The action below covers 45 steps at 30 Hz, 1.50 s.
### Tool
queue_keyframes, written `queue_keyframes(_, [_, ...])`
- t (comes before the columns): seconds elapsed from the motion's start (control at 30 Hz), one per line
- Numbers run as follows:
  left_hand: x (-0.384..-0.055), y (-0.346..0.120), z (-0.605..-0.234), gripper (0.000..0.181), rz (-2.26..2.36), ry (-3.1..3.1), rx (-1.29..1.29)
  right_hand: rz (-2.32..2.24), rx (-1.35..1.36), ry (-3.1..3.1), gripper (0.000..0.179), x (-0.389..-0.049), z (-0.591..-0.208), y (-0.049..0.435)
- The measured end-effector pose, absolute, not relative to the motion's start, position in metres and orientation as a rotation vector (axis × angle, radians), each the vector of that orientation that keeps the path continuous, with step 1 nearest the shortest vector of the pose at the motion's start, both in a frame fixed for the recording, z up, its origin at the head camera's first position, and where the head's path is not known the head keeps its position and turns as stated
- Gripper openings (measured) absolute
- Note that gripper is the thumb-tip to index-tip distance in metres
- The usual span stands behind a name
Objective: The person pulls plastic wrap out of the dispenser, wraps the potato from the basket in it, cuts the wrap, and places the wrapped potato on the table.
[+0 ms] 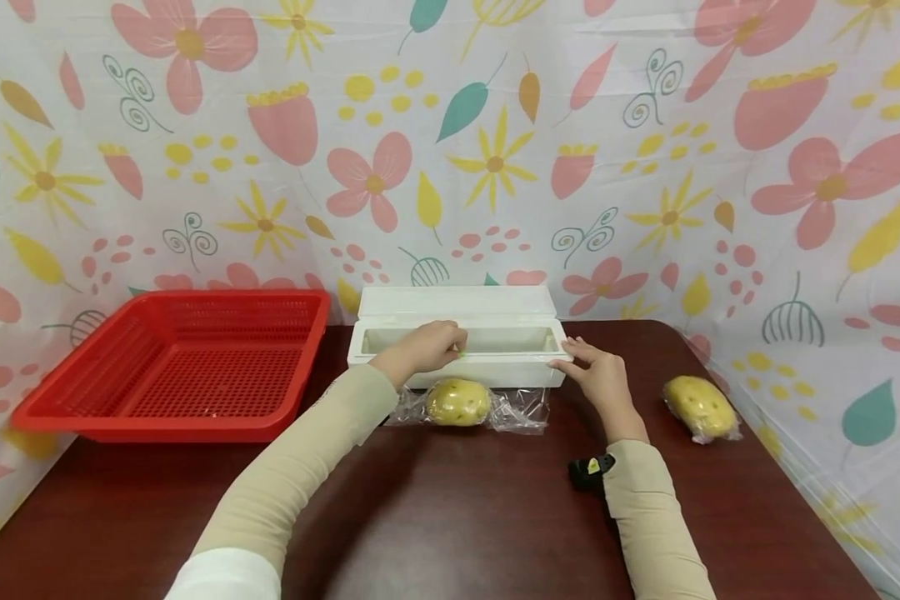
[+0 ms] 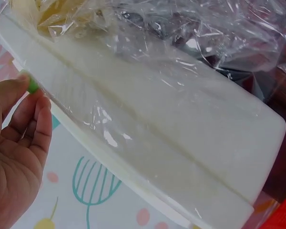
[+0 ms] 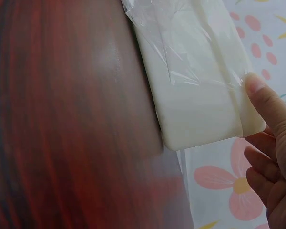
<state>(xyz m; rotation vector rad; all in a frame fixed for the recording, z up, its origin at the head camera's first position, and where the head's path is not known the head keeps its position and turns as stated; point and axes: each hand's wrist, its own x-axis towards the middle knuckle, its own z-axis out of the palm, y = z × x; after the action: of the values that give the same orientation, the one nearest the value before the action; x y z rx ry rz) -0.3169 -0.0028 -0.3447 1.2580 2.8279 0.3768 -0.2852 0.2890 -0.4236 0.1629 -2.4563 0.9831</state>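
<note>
A long white cling film dispenser box (image 1: 487, 371) stands at the back of the table with its lid (image 1: 457, 302) raised. My left hand (image 1: 433, 346) reaches over its front edge. In the left wrist view, thumb and fingers pinch a small green cutter slider (image 2: 32, 86) on that edge. At the other end, my right hand (image 1: 600, 375) grips the box's corner, thumb in front and fingers behind. Clear cling film (image 1: 523, 410) hangs down the box's front onto the table. On the film lies a yellow potato (image 1: 457, 402), right in front of the box.
To the left sits a red plastic basket (image 1: 195, 429) with a mesh bottom. Another potato (image 1: 700, 407), wrapped in film, lies near the right edge of the dark wood table (image 1: 450, 517). Behind everything hangs a flower-patterned cloth (image 1: 495, 100).
</note>
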Motion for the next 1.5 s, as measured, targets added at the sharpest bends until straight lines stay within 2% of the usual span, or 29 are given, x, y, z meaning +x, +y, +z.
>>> queue_keyframes(0.5, [-0.312,-0.058,-0.335,0.007,0.271,2.859,1.131,0.953,0.171,-2.471,0.050,-0.285,-0.424,0.289])
queue_keyframes(0.83, [-0.309,-0.066,-0.331,0.018,0.032,2.900,1.122,0.939,0.203,-2.497,0.050,-0.279,-0.426,0.288])
queue_keyframes(1.07, [-0.309,-0.084,-0.328,0.035,-0.066,2.932,0.997,0.920,0.176,-2.503,0.049,-0.279,-0.424,0.290])
queue_keyframes(1.2, [-0.310,-0.090,-0.325,0.039,-0.179,2.979,0.956,0.915,0.169,-2.495,0.049,-0.278,-0.421,0.294])
queue_keyframes(1.5, [-0.299,-0.092,-0.321,0.020,-0.433,3.037,0.784,0.932,0.184,-2.478,0.048,-0.281,-0.425,0.290])
